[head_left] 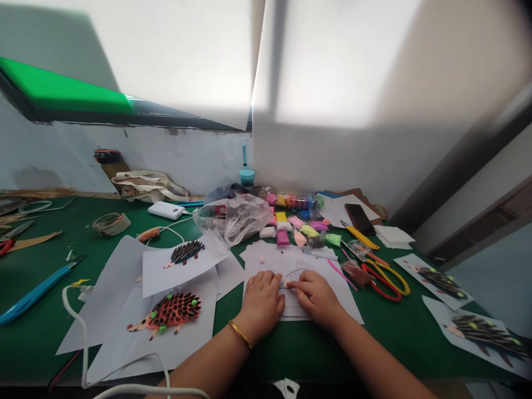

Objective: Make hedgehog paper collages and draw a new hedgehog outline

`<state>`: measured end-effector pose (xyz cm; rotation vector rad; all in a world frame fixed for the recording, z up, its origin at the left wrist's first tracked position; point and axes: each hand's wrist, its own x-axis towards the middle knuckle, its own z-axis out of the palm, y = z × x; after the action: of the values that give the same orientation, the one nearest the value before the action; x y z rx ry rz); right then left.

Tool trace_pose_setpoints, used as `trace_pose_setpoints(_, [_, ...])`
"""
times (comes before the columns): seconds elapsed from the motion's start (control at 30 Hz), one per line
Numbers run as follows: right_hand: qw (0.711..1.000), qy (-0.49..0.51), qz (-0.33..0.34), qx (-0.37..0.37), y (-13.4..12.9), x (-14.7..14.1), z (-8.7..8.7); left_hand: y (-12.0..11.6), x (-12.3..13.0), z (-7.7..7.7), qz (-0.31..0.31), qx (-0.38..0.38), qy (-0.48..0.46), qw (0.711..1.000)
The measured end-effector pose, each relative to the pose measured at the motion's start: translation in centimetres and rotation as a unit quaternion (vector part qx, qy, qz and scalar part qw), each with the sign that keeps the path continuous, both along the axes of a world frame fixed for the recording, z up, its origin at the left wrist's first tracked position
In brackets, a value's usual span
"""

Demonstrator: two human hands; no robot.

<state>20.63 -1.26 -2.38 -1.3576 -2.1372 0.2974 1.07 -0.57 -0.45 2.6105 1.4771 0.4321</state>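
White paper sheets (349, 296) lie in front of me, and the top one bears a pencil drawing (296, 274) with a bit of light peach clay (286, 282) at its left end. My left hand (264, 302) rests on the paper left of the drawing, palm down, fingers lying flat, with a gold bracelet at the wrist. The index finger of my right hand (313, 293) is stretched out and touches the peach clay; the other fingers are partly curled. A small peach lump (262, 259) sits above my left hand.
Behind the paper are clay packets (282, 238) and a plastic bag (235, 219). Scissors (390, 280), a yellow cutter (361, 235) and a phone (359, 219) lie right. Left are hedgehog pictures (177, 310), a white cable (84, 338) and a blue tool (37, 293).
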Motion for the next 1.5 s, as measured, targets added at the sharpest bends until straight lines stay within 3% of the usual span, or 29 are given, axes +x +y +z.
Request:
trace_pose_setpoints(0.4, [1.0,0.022,-0.003,0.0,-0.1,-0.02,0.34,-0.03,0.03,-0.04,0.004,0.001,-0.001,1.0])
trace_pose_setpoints(1.07, [0.998,-0.066,0.015,0.019,-0.4,-0.6,0.42,-0.14,0.05,0.17,0.005,-0.006,-0.003,1.0])
trace_pose_setpoints(1.33, [0.999,-0.026,0.02,0.017,-0.21,-0.25,0.19,-0.08,-0.17,0.08,0.005,-0.012,-0.014,1.0])
trace_pose_setpoints(1.5, [0.998,-0.056,0.02,0.012,-0.44,-0.6,0.43,0.03,-0.35,0.17,0.006,-0.026,-0.023,0.999])
